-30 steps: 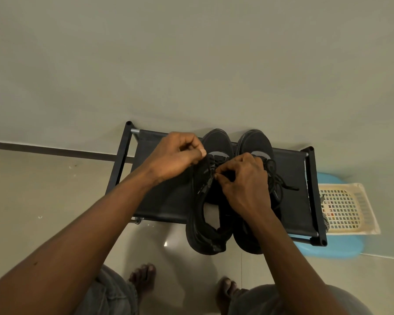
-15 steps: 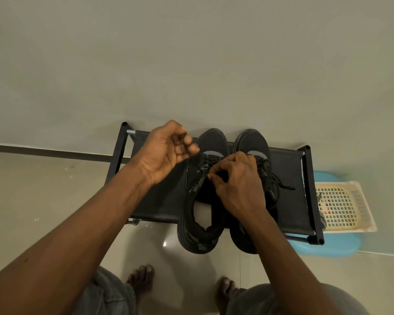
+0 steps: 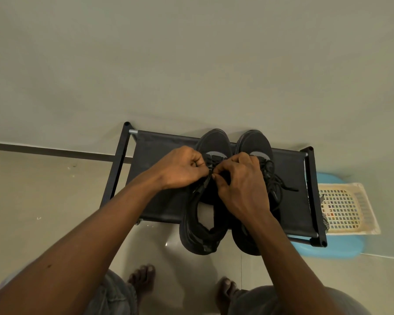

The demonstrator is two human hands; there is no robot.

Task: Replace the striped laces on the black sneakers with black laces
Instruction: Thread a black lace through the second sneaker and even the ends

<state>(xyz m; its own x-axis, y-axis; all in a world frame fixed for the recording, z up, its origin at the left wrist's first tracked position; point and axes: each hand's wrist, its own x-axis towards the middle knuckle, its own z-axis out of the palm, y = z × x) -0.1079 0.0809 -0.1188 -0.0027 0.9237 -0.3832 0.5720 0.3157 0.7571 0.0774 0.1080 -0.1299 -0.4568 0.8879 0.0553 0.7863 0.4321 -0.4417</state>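
Two black sneakers stand side by side on a black fabric shoe rack (image 3: 159, 169), toes toward the wall. Over the left sneaker (image 3: 205, 233) both hands meet at its eyelets. My left hand (image 3: 182, 169) has its fingers curled and pinches the black lace (image 3: 200, 189) at the shoe's left side. My right hand (image 3: 241, 185) pinches the same lace from the right and hides most of the tongue. The right sneaker (image 3: 255, 142) carries a black lace (image 3: 280, 185) tied in a loose bow. A bit of striped lace (image 3: 325, 220) hangs by the rack's right end.
The rack stands against a plain wall on a tiled floor. A cream perforated basket (image 3: 348, 208) sits on a blue plastic stool (image 3: 341, 248) right of the rack. My bare feet (image 3: 141, 278) and knees are below the rack's front edge.
My left hand, lifted with loosened fingers half a second ago, has come back down to the left sneaker's eyelets and closed on the lace. The right hand stayed at the eyelets.
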